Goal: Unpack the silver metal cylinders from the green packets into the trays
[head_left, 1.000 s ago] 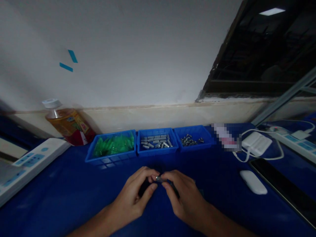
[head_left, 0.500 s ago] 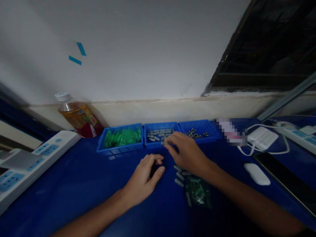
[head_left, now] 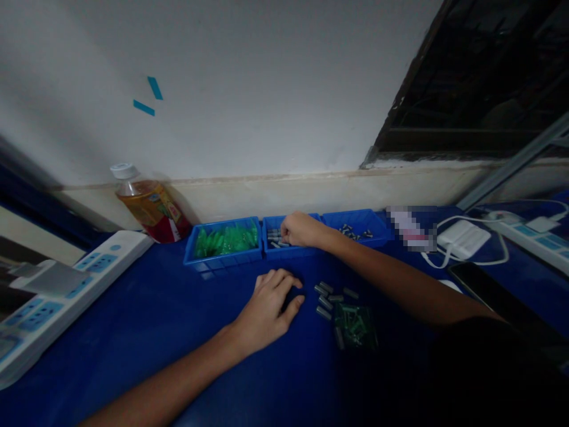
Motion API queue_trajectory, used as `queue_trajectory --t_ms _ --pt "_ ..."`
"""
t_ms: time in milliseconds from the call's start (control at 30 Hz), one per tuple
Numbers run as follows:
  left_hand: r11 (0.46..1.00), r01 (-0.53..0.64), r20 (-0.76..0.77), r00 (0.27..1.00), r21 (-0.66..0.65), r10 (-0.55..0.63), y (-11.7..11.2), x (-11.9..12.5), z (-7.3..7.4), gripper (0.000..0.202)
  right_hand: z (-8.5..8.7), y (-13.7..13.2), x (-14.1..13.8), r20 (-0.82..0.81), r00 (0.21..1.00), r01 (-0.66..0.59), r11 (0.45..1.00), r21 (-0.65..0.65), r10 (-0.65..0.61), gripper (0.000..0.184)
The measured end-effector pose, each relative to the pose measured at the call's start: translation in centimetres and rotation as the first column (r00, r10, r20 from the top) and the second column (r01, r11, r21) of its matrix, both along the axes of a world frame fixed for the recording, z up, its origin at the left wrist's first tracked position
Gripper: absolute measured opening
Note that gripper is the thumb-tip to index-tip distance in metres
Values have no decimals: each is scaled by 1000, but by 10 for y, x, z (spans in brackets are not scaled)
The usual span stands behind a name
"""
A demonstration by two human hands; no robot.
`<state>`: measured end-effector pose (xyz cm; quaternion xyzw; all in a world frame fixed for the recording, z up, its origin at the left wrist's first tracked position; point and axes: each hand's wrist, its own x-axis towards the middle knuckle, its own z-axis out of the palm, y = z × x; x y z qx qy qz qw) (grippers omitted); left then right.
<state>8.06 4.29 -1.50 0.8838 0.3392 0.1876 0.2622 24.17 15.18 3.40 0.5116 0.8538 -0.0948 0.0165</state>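
1. Now that my right hand (head_left: 302,230) has gone from the middle bin's (head_left: 284,254) front edge to over its contents, the metal cylinders (head_left: 274,233) there seem within grasp.
2. Its fingers curl down, tips hidden; I cannot tell what they pinch.
3. My left hand (head_left: 271,305) rests on the surface (head_left: 249,382), thumb and fingers apart, near loose cylinders (head_left: 323,312).

- I reach into the middle blue bin (head_left: 288,254), upright on the far side, and cover its right part.
- Silvery cylinders (head_left: 274,236) show at its left end, lying down.
- Nearer me, several loose cylinders (head_left: 325,303) lie on their sides, scattered at angles.
- Just right of most, a see-through green packet (head_left: 355,323) lies flat.
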Motion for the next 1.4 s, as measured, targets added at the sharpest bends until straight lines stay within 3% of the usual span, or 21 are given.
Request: queue_trajectory --t_ms 267,400,600,700,800,900,1033,1200,1400 --pt "998 21 -38 999 58 -19 -1 -1 -1 16 4 -11 3 51 998 -25 1000 13 25 26" --pt "995 21 -50 999 97 -16 -2 0 -4 17 4 -18 6 63 997 -49 994 98 43 29" --pt "987 30 -83 996 156 -17 -2 2 -4 18 11 -19 5 87 993 -85 996 18 83 27" --pt "975 70 -134 990 211 -42 -12 -1 -2 20 16 -32 16 23 1000 -20 986 164 17 27" --pt "961 110 -177 982 255 -66 -26 -6 0 23 19 -62 37 -137 991 62 935 348 -15 24" --pt "960 117 -196 978 255 -67 -30 -5 2 27 19 -100 60 -274 962 105 909 404 11 22" --pt "953 153 -170 979 262 -111 -11 10 2 36 7 -130 75 -378 925 190 904 384 -34 20" --pt "917 251 -162 964 310 -209 7 33 -1 37 -16 -130 68 -458 888 204 930 306 -44 20" --pt "952 104 -37 995 287 -98 2 29 -10 9 -39 -121 51 -521 854 158 952 264 3 18"
